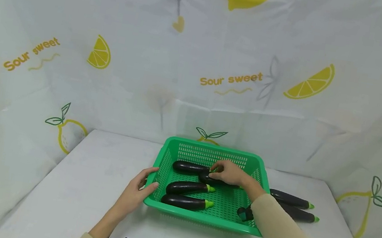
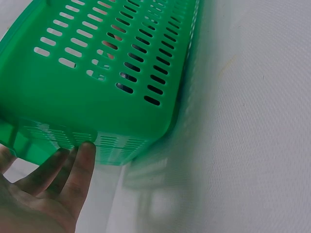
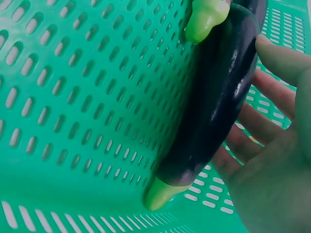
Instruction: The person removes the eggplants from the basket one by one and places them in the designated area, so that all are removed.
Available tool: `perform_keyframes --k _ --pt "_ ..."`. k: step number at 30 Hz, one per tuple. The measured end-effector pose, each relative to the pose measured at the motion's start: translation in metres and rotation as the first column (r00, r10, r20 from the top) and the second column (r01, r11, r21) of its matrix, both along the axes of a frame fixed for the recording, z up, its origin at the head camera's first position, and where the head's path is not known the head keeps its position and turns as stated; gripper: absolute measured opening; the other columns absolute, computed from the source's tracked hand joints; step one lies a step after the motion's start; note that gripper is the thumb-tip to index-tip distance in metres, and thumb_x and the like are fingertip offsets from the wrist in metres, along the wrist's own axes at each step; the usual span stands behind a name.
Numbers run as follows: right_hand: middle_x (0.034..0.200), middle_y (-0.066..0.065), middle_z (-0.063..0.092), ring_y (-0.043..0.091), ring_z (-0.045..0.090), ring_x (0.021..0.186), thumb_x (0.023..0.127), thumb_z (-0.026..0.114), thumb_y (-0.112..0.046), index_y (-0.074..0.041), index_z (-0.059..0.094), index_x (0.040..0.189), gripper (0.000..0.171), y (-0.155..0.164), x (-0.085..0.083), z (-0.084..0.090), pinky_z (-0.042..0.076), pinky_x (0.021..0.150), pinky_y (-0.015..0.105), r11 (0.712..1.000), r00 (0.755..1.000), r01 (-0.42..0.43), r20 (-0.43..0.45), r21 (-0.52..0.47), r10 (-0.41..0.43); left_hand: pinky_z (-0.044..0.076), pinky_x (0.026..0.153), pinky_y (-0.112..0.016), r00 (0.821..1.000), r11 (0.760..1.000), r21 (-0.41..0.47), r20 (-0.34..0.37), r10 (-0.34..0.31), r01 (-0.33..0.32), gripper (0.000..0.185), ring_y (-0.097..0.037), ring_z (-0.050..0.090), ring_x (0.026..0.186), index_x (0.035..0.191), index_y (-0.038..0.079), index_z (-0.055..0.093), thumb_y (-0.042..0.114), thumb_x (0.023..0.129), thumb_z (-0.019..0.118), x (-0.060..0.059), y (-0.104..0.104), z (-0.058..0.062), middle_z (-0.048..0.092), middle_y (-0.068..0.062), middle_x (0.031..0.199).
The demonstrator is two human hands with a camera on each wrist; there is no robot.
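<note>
A green plastic basket (image 1: 204, 221) with slotted walls stands on the table, several dark eggplants inside. My left hand (image 1: 134, 191) holds its left rim; in the left wrist view the fingers (image 2: 80, 170) press the outer wall below the rim. Inside the basket, my right hand (image 1: 230, 173) grips an eggplant (image 3: 214, 97) low over the slotted floor, thumb on its near side, fingertips partly hidden behind it. Another eggplant (image 1: 188, 168) lies just left of that hand. Two more, a front eggplant (image 1: 182, 202) and one behind it (image 1: 187, 187), lie side by side, green stems rightward.
Outside the basket on the right lie two eggplants, one farther back (image 1: 289, 198) and one nearer (image 1: 300, 214), partly covered by the right sleeve (image 1: 285, 236). A white table (image 1: 88, 186) meets a lemon-print cloth (image 1: 134, 97) at the back and sides.
</note>
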State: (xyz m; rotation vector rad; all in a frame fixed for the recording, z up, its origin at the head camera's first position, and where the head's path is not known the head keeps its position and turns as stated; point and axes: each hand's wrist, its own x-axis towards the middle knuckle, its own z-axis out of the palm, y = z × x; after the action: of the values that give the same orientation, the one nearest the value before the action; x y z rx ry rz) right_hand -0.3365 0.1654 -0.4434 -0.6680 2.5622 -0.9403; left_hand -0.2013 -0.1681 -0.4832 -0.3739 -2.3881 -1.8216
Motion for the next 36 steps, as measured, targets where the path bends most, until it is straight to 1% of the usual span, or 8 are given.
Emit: perform_keyframes --k 3,8,13,17,20,24,29,36 --pt "0.111 0.007 0.069 0.022 0.065 0.099 0.099 0.068 -0.027 -0.002 0.068 0.124 0.035 -0.001 -0.002 -0.003 0.054 0.086 0.045 1.0 1.0 0.005 0.012 0.021 -0.005 0.043 0.106 -0.059 1.0 1.0 0.001 -0.001 0.0 0.0 0.05 -0.04 0.046 0.139 0.149 0.016 0.049 0.023 0.102 0.064 0.0 0.0 0.0 0.043 -0.015 0.156" --pt "0.111 0.005 0.069 0.02 0.065 0.098 0.097 0.072 -0.028 -0.005 0.069 0.122 0.034 -0.001 -0.001 -0.003 0.054 0.085 0.044 0.999 0.999 0.024 0.031 0.036 -0.025 0.042 0.107 -0.06 1.0 1.0 0.009 0.001 -0.005 0.005 0.05 -0.04 0.046 0.139 0.149 0.015 0.05 0.024 0.102 0.065 0.0 0.0 -0.001 0.043 -0.015 0.155" --pt "0.108 0.007 0.068 0.022 0.066 0.095 0.096 0.073 -0.027 -0.004 0.069 0.123 0.035 -0.002 0.002 -0.001 0.054 0.082 0.043 0.999 0.999 0.014 0.035 0.037 -0.015 0.044 0.105 -0.059 1.0 1.0 -0.001 -0.006 -0.002 0.002 0.05 -0.039 0.049 0.136 0.148 0.015 0.051 0.024 0.102 0.065 0.0 0.0 0.0 0.045 -0.015 0.153" --pt "0.111 0.01 0.067 0.025 0.065 0.098 0.097 0.072 -0.028 -0.003 0.068 0.124 0.037 -0.002 0.003 0.003 0.054 0.084 0.045 0.999 1.0 -0.003 0.016 0.043 0.003 0.046 0.103 -0.057 1.0 1.0 -0.008 -0.004 0.001 -0.001 0.05 -0.039 0.051 0.134 0.148 0.015 0.051 0.024 0.102 0.065 0.001 0.001 0.001 0.047 -0.015 0.152" --pt "0.114 0.01 0.066 0.026 0.064 0.101 0.097 0.072 -0.03 -0.005 0.068 0.125 0.038 -0.003 0.004 0.008 0.054 0.085 0.046 0.999 1.0 -0.012 0.006 0.042 0.012 0.044 0.104 -0.059 1.0 1.0 -0.004 0.002 0.001 -0.001 0.05 -0.04 0.048 0.136 0.149 0.016 0.05 0.024 0.102 0.065 0.001 0.0 0.001 0.045 -0.015 0.154" --pt "0.113 0.01 0.064 0.026 0.062 0.101 0.096 0.073 -0.03 -0.006 0.068 0.125 0.038 -0.003 0.005 0.019 0.052 0.085 0.047 0.999 1.0 -0.028 -0.011 0.017 0.028 0.041 0.107 -0.061 1.0 1.0 0.004 0.007 0.003 -0.003 0.05 -0.041 0.044 0.14 0.149 0.017 0.05 0.025 0.102 0.065 0.001 0.0 0.002 0.042 -0.015 0.156" --pt "0.115 0.01 0.064 0.026 0.061 0.104 0.095 0.073 -0.031 -0.006 0.068 0.124 0.038 -0.004 0.01 0.031 0.052 0.088 0.048 0.998 0.998 -0.055 -0.028 -0.008 0.055 0.04 0.107 -0.062 1.0 1.0 0.006 0.009 -0.001 0.001 0.05 -0.042 0.045 0.139 0.149 0.017 0.05 0.025 0.102 0.065 0.001 0.0 0.003 0.042 -0.015 0.156" --pt "0.109 0.007 0.064 0.022 0.061 0.097 0.096 0.073 -0.03 -0.006 0.068 0.125 0.038 -0.005 0.02 0.049 0.052 0.085 0.045 0.996 0.996 -0.084 -0.026 -0.03 0.083 0.038 0.108 -0.063 1.0 1.0 0.003 0.008 0.002 -0.002 0.05 -0.043 0.042 0.141 0.149 0.016 0.05 0.026 0.102 0.065 0.001 0.0 0.001 0.041 -0.016 0.157"
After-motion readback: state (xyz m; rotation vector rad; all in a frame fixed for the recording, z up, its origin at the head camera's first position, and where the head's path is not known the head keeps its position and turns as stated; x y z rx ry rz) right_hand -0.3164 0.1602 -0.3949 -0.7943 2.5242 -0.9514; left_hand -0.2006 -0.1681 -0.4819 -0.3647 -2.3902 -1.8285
